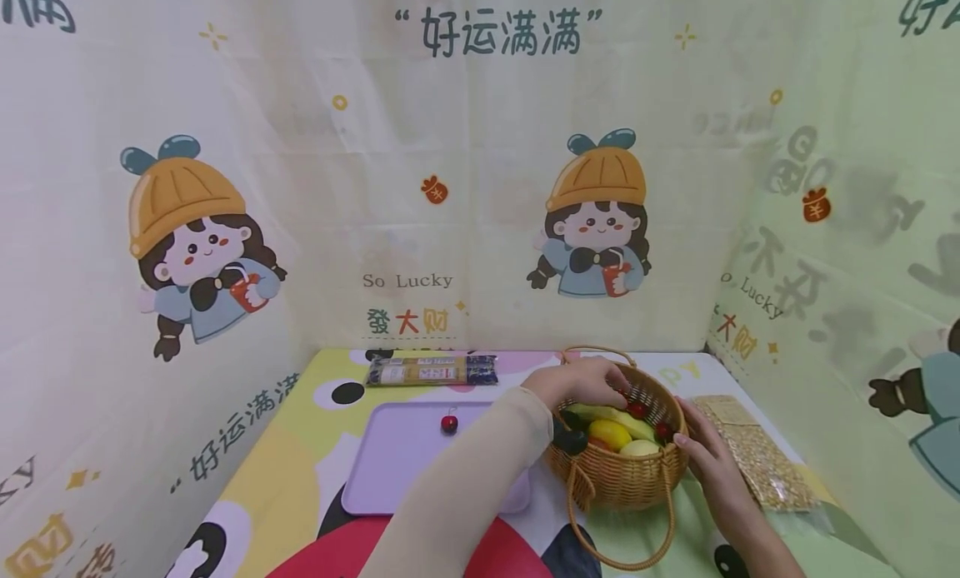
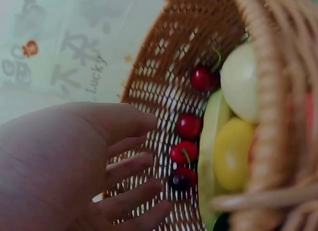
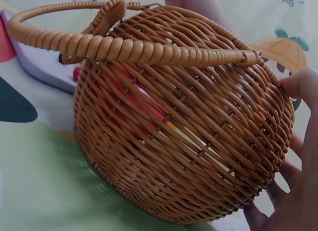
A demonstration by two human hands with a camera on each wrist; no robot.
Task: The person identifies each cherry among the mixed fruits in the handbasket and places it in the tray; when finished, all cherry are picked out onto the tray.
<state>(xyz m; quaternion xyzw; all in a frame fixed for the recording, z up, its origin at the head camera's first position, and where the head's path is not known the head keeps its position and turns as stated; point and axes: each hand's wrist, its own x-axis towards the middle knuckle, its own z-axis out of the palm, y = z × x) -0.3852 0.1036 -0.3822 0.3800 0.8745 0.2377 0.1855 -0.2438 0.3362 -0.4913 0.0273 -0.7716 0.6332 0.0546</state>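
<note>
A wicker basket (image 1: 626,482) holds fruit: a yellow lemon-like fruit (image 2: 232,154), a banana (image 2: 211,156), a pale round fruit (image 2: 239,82) and several red cherries (image 2: 189,125). My left hand (image 1: 581,382) reaches over the rim into it. In the left wrist view that hand (image 2: 94,161) has its fingers extended and slightly apart beside the cherries, with nothing held. My right hand (image 1: 712,470) holds the basket's right side, thumb at the rim and fingers round the outer wall (image 3: 189,131). A single cherry (image 1: 449,424) lies on the lilac tray (image 1: 397,470), left of the basket.
Behind the tray lies a clear pack with dark ends (image 1: 431,371). A flat bag of grain-like pieces (image 1: 753,453) lies right of the basket. One rope-like basket handle (image 1: 622,565) hangs down in front. Printed cloth walls (image 1: 495,228) enclose the table.
</note>
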